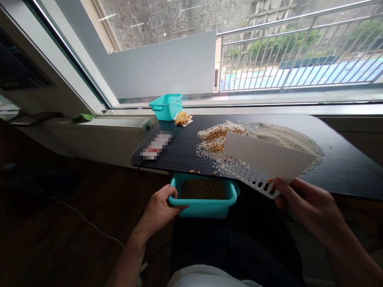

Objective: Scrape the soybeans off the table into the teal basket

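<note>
My left hand (160, 209) grips the near left corner of a turquoise plastic basin (203, 209), held just below the table's front edge. Inside the basin lies a layer of small round beans (203, 188). My right hand (305, 203) pinches the lower right corner of a white slotted scraper (266, 155), thumb on top. Its slotted edge faces the table's front, over a few white grains. Behind the scraper, yellow soybeans (220, 135) are mixed with white rice. A larger heap of white rice (278, 135) spreads to the right, partly hidden by the scraper.
The dark tabletop (179, 151) has rounded corners and stands by a window. A second turquoise basin (167, 107) and a crumpled yellow cloth-like thing (183, 118) sit at the back left. A blurred flat item (157, 145) lies near the left edge. Several loose soybeans rest along the front edge.
</note>
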A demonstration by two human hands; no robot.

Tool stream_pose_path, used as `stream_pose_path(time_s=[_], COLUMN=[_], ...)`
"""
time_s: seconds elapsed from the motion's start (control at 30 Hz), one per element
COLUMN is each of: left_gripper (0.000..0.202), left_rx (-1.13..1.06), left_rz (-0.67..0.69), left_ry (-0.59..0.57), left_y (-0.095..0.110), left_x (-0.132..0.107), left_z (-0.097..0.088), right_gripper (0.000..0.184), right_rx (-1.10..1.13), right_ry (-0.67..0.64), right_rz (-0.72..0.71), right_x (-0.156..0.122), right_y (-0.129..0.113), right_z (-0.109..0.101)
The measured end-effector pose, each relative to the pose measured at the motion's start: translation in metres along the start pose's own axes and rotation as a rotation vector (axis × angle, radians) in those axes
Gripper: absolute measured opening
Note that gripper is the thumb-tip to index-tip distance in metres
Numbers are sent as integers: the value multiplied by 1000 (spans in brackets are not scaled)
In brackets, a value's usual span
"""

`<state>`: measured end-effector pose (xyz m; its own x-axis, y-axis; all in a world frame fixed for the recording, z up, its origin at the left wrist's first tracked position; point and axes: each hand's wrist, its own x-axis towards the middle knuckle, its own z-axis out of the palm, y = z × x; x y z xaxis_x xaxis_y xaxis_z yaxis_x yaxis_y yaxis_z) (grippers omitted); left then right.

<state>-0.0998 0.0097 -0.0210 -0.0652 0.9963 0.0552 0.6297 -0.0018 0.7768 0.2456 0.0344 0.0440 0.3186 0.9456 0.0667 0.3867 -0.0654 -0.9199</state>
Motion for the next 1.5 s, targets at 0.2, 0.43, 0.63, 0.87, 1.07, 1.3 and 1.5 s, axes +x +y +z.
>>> stream_pose_path(time_s=[0.2,0.43,0.63,0.87,1.07,1.3,1.5], left_gripper=[34,32,33,32,32,32,33], left_rx=[-7,4,-2,-6,-15,-33,-65], left_rz=[8,-12,-10,-26,-37,-36,-56], left_ry=[-5,-21,-5,-2,-5,-5,-11], left_y=[-3,-3,-4,0,1,2,3], left_x=[2,1,0,0,1,1,0], left_z=[1,0,1,0,-1,-1,-2], right_gripper=[53,55,55,55,56,50,49], right_rx=[-28,-38,-68,-41,-42,-37,-23], right_ry=[15,-34,-58,-110,-113,-136,-222], right_rz=[20,-38,-74,-129,-121,-139,-177], right_x=[0,1,4,7,18,23,24], right_y=[9,6,21,32,45,49,31], right_z=[-9,3,7,18,20,20,41])
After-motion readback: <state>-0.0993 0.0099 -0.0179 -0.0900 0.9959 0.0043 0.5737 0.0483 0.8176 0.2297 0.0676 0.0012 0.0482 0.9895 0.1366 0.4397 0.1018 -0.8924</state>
